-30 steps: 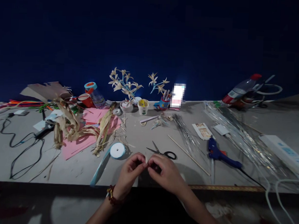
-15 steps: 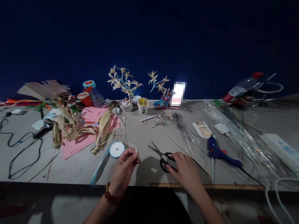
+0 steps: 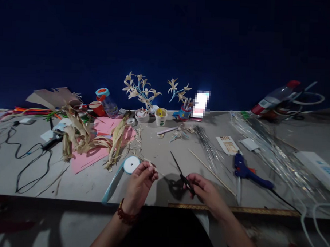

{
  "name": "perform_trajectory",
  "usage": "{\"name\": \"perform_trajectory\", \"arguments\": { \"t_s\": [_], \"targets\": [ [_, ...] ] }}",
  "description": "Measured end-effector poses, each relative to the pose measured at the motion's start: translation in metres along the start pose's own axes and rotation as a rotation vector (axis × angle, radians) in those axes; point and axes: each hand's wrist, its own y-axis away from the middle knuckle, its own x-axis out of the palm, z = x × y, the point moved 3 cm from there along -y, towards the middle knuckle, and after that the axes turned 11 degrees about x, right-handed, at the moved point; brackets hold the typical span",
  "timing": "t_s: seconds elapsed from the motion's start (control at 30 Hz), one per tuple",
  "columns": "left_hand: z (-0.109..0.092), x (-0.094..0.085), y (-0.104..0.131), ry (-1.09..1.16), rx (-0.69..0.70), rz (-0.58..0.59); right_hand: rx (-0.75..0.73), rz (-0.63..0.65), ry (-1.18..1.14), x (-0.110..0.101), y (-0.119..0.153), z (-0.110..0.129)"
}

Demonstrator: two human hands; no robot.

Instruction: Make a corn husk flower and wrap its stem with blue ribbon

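Black-handled scissors (image 3: 180, 170) are in my right hand (image 3: 204, 190), lifted off the table with the blades pointing up and away. My fingers are wrapped around their handles. My left hand (image 3: 142, 180) pinches a small pale strip of corn husk (image 3: 150, 163), of which only a bit shows above the fingertips. Just behind that hand lies a roll of light blue ribbon (image 3: 132, 165), its loose end running toward the table's front edge. Dried corn husks (image 3: 79, 134) lie on pink paper (image 3: 89, 158) to the left.
A blue glue gun (image 3: 250, 172), a wooden stick (image 3: 212, 172) and thin wires (image 3: 210, 147) lie to the right. Husk flowers on blue stems (image 3: 141, 89) stand at the back beside a white cup (image 3: 161, 118). A gold strip (image 3: 232, 209) runs along the front edge.
My right hand has closed on the scissors and raised them from the table, turning them edge-on. My left hand keeps its pinch. The view has shifted slightly.
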Motion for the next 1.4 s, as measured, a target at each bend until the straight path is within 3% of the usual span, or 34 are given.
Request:
{"name": "perform_trajectory", "arguments": {
  "t_s": [0.13, 0.4, 0.6, 1.4],
  "targets": [
    [-0.003, 0.009, -0.001, 0.024, 0.021, 0.009, 0.033, 0.111, -0.165, 0.023, 0.010, -0.005],
    [-0.008, 0.024, 0.002, 0.033, 0.048, 0.027, 0.094, 0.213, -0.083, 0.046, 0.018, -0.002],
    [-0.008, 0.028, 0.003, 0.046, 0.030, 0.035, 0.054, 0.219, -0.069, 0.057, 0.019, 0.009],
    [-0.010, 0.029, 0.003, -0.093, 0.059, 0.103, 0.052, 0.216, 0.002, 0.058, 0.017, 0.022]
  ]
}}
